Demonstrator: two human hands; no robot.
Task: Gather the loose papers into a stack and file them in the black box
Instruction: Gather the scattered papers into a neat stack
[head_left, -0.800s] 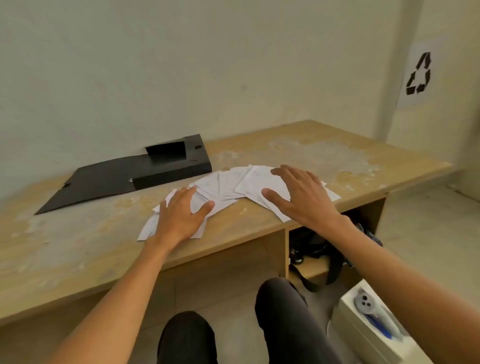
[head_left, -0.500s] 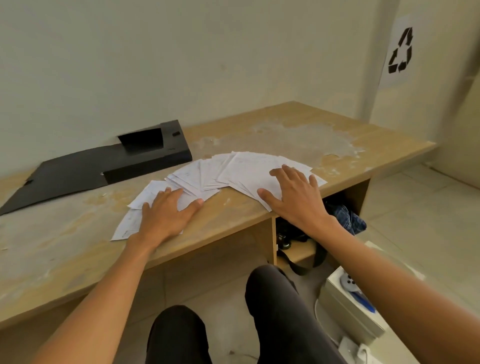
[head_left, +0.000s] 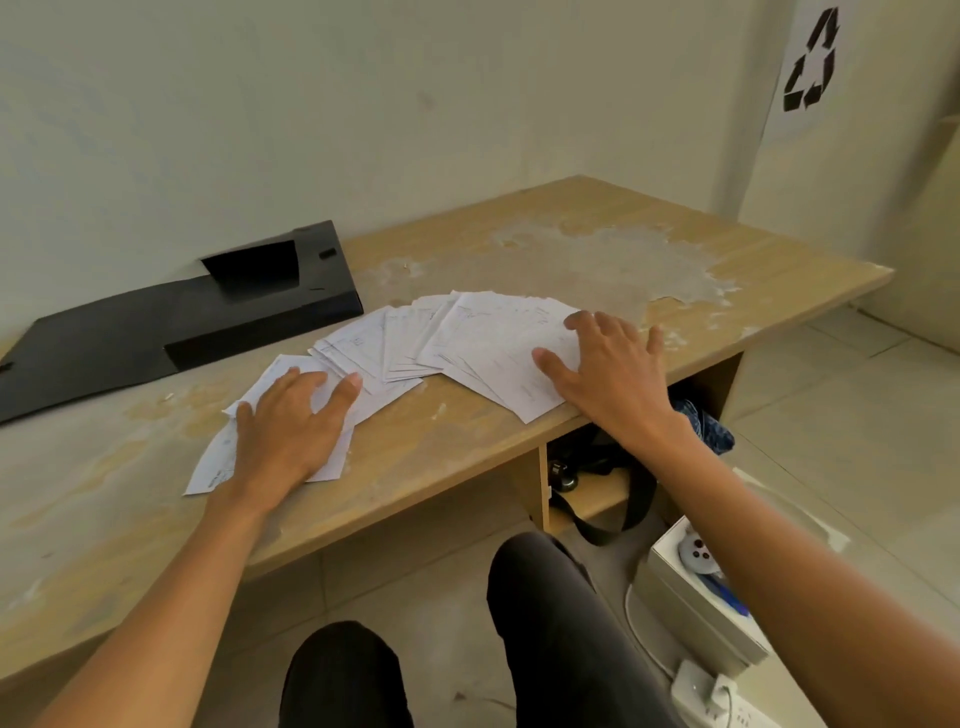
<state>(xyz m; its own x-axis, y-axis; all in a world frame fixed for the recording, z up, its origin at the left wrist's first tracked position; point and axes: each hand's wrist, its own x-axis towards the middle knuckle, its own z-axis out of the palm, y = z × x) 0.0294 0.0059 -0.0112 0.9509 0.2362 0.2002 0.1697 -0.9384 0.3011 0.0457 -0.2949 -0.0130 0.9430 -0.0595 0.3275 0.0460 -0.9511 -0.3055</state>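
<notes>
Lying open at the far left of the desk, the black box has its lid flap spread flat toward the left edge and its shallow tray toward the right, near the wall; nothing is in it that can be seen. Just to its right and nearer the front edge, the loose papers fan out in an overlapping arc, well short of a stack.

At the left end of that fan, the left hand lies palm down on the lowest sheets, fingers straight and slightly spread, thumb out to the right; it presses rather than grips. At the right end, the right hand also lies flat with fingers splayed, covering the right edge of the top sheets close to the desk's front edge, holding nothing between the fingers.

By the look of it the gathering step has only begun: both palms bracket the fan from its two ends. The next move probably calls for sliding the hands toward each other so the sheets ride over one another into one pile, then squaring the edges before lifting. The sheets nearest the front edge could slip off if pushed carelessly.

Farther right, the desk's worn surface is bare.
</notes>
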